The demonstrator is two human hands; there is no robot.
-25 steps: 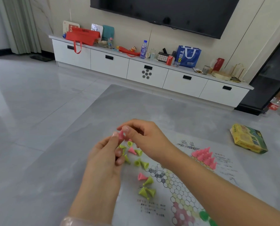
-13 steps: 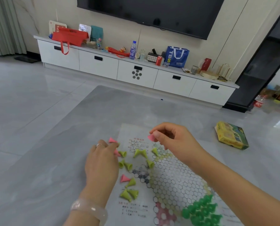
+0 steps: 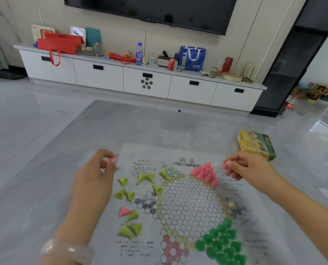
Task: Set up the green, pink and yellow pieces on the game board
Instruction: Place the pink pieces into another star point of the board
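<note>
A paper game board [image 3: 190,196] with a hexagon grid lies on the grey table. Several pink pieces [image 3: 205,173] stand bunched on its far corner. Green pieces [image 3: 222,241] fill the near right corner. Yellow-green pieces [image 3: 130,194] and one pink piece [image 3: 124,211] lie tipped over on the board's left side. My left hand [image 3: 94,178] pinches a pink piece [image 3: 112,159] at the board's far left edge. My right hand [image 3: 249,167] pinches another pink piece [image 3: 224,165] just right of the pink cluster.
A yellow and green game box [image 3: 256,144] lies on the table at the far right. Beyond the table stand a white TV cabinet [image 3: 140,81] crowded with bags and bottles, and a dark shelf unit [image 3: 297,60] at the right.
My right hand carried its pink piece rightward to beside the pink cluster. My left hand rose from the loose pieces, now pinching a pink one. The view shifted right, showing more of the board.
</note>
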